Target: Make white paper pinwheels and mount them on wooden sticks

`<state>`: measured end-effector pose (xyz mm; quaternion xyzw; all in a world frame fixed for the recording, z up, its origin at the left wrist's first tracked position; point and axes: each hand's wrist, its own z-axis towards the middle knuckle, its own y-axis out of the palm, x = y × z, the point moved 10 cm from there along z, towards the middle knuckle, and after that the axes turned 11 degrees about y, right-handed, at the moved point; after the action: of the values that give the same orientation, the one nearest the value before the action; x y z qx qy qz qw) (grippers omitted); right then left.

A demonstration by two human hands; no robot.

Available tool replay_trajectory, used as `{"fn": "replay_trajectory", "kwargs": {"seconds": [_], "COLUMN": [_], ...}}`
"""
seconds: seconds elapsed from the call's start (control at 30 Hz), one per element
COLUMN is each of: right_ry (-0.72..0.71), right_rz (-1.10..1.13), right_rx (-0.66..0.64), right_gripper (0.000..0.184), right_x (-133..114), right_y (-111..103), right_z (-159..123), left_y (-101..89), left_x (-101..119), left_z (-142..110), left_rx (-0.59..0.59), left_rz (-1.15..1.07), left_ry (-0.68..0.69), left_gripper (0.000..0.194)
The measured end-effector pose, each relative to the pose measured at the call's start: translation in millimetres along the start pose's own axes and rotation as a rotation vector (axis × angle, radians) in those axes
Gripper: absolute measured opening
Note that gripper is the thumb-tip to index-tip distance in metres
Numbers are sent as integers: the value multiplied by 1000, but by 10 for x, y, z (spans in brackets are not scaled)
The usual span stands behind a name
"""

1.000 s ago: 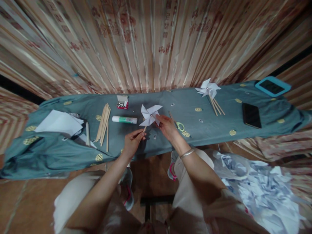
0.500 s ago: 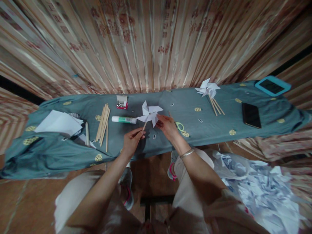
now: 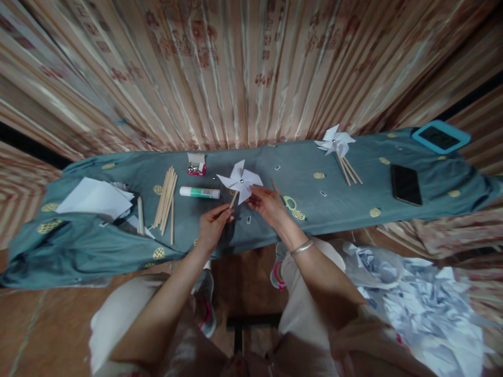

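Observation:
A white paper pinwheel with a shiny pin at its centre is up over the middle of the cloth. Its wooden stick is pinched between the thumb and fingers of my left hand. My right hand, with a bracelet at the wrist, has its bent fingers closed at the lower right blade; the fingertips are partly hidden. To the left of the pinwheel lies a glue stick, and behind that a small open red and white box of metal pins. Green-handled scissors lie just right of my right hand.
Wooden sticks, white paper and a pale pen-like object lie on the left. Finished pinwheels, a black phone and a blue-framed device are on the right. Paper scraps fill a plastic bag below.
The pinwheel's blades have turned about the pin, and its head has shifted slightly up and left. Both hands stay nearly in place, my left still gripping the stick.

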<state>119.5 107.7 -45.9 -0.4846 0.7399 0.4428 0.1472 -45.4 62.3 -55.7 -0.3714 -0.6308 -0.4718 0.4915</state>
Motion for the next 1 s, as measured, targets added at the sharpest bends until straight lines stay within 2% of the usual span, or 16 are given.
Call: {"fn": "replay_trajectory", "kwargs": {"seconds": [0.6,1.0], "right_ry": [32,47], "right_rz": [-46,15], "right_rx": [-20,-60], "right_gripper": [20,20], "right_x": [21,27], "right_y": [34,46], "right_z": [-23,-30], "left_y": [8,43], "left_x": [3,16], "left_z": [-8,-40], "left_rx": [2,-11], "left_rz": [22,9], "left_ry": [-15,-52], "left_gripper": [54,54]}}
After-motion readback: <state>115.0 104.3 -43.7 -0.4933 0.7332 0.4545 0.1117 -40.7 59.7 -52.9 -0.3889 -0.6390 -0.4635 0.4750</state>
